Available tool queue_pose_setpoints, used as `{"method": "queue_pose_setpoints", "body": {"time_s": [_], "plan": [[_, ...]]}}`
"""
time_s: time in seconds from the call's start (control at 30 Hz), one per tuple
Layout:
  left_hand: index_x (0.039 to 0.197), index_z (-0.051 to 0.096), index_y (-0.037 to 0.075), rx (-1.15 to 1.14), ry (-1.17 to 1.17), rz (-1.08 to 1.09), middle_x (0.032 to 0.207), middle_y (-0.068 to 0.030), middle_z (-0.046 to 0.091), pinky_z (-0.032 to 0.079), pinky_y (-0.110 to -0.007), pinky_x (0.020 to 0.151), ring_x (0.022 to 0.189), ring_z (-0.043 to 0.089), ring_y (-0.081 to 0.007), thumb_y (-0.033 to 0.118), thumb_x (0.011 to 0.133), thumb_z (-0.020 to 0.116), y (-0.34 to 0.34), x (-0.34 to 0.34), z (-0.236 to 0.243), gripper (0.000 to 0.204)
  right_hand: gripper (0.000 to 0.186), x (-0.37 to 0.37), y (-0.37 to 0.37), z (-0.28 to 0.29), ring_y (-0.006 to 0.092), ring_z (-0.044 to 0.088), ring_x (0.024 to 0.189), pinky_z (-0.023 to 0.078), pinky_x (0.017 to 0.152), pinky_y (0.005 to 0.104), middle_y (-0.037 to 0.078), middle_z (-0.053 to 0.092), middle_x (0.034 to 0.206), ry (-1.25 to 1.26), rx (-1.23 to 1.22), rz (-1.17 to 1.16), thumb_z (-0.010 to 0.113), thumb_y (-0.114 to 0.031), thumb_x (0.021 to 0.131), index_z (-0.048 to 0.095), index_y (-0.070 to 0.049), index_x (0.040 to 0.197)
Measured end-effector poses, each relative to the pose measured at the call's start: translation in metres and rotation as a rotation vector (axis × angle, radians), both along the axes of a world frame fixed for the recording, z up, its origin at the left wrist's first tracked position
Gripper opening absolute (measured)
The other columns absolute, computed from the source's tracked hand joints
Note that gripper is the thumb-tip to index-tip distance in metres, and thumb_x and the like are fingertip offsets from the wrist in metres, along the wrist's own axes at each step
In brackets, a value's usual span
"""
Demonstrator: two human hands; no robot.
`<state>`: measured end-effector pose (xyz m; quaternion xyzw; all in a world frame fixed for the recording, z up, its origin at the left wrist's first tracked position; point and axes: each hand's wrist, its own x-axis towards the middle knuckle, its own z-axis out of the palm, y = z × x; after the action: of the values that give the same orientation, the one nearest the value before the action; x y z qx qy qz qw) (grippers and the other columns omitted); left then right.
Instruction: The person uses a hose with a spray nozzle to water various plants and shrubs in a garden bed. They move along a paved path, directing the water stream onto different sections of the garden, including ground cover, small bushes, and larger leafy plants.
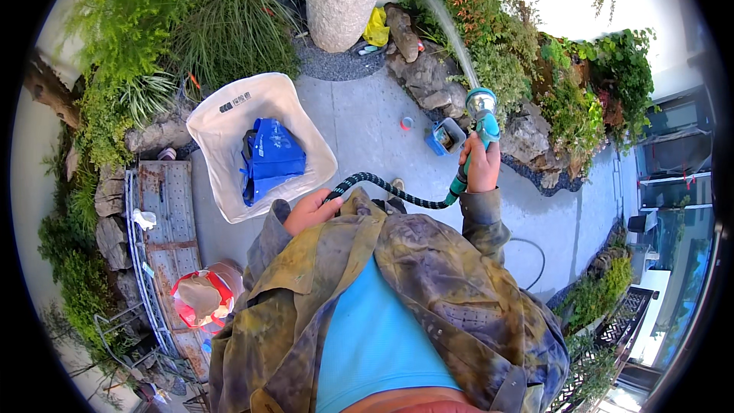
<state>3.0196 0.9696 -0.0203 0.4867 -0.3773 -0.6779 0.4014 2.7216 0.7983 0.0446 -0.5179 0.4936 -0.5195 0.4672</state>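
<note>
My right hand (pixel 481 164) is wrapped round the teal handle of a hose spray nozzle (pixel 482 103), which points up and away. A white jet of water (pixel 453 34) shoots from its silver head toward the green shrubs (pixel 497 50) at the far right. From the handle's lower end a black-and-teal hose (pixel 394 188) arcs left to my body. My left hand (pixel 309 211) is closed round that hose near my jacket front. Beyond my left hand stands a large cream canvas container (pixel 313 126) with a blue bag (pixel 277 154) inside.
A stone planter (pixel 344 4) stands at the back beside a yellow bag (pixel 376 28). Rocks (pixel 428 76) edge the right bed, near a small blue bin (pixel 440 141). A rusty metal bench (pixel 170 218) and a red-and-white bucket (pixel 202 298) are at left. Hose trails on the paving at right.
</note>
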Motion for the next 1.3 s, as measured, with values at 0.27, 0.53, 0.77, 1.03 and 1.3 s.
{"method": "queue_pose_setpoints", "body": {"time_s": [0.27, 0.53, 0.77, 1.03, 1.3], "plan": [[0.086, 0.054, 0.005, 0.013, 0.018, -0.019, 0.071, 0.0053, 0.048, 0.036, -0.022, 0.057, 0.064, 0.041, -0.0036, 0.026, 0.096, 0.054, -0.003, -0.002, 0.004, 0.023, 0.014, -0.008, -0.004, -0.005, 0.0108, 0.047, 0.053, 0.039, 0.049, 0.0257, 0.003, 0.050, 0.070, -0.009, 0.005, 0.000, 0.051, -0.016, 0.093, 0.048, -0.002, 0.096], [0.088, 0.054, 0.005, -0.012, -0.006, 0.025, 0.073, 0.0051, 0.048, 0.036, -0.022, 0.058, 0.067, 0.042, -0.0035, 0.026, 0.096, 0.053, 0.001, -0.013, -0.001, 0.022, 0.013, -0.018, -0.010, -0.002, 0.0110, 0.047, 0.051, 0.038, 0.048, 0.0254, 0.003, 0.049, 0.067, -0.056, 0.056, -0.025, 0.051, -0.016, 0.092, 0.048, -0.003, 0.094], [0.093, 0.056, 0.005, 0.035, 0.007, 0.074, 0.078, 0.0045, 0.051, 0.038, -0.022, 0.061, 0.069, 0.045, -0.0036, 0.026, 0.096, 0.053, -0.007, -0.040, 0.013, 0.022, 0.015, -0.042, -0.028, -0.005, 0.0094, 0.046, 0.047, 0.036, 0.043, 0.0248, 0.002, 0.049, 0.065, -0.094, 0.028, -0.014, 0.055, -0.015, 0.091, 0.046, -0.003, 0.090], [0.095, 0.056, 0.005, 0.042, -0.023, 0.099, 0.078, 0.0052, 0.051, 0.039, -0.021, 0.061, 0.070, 0.045, -0.0028, 0.026, 0.097, 0.052, -0.021, -0.082, 0.010, 0.022, 0.015, -0.086, -0.044, -0.004, 0.0091, 0.047, 0.050, 0.038, 0.046, 0.0247, 0.002, 0.050, 0.066, -0.099, -0.040, -0.016, 0.055, -0.015, 0.091, 0.047, -0.003, 0.087], [0.104, 0.057, 0.002, 0.152, 0.150, 0.235, 0.078, 0.0025, 0.056, 0.041, -0.021, 0.059, 0.068, 0.052, -0.0050, 0.022, 0.096, 0.054, -0.039, -0.139, 0.045, 0.021, 0.016, -0.144, -0.068, 0.034, 0.0087, 0.048, 0.053, 0.038, 0.048, 0.0249, 0.002, 0.050, 0.069, -0.186, -0.102, -0.100, 0.055, -0.016, 0.092, 0.046, -0.003, 0.094]]}}
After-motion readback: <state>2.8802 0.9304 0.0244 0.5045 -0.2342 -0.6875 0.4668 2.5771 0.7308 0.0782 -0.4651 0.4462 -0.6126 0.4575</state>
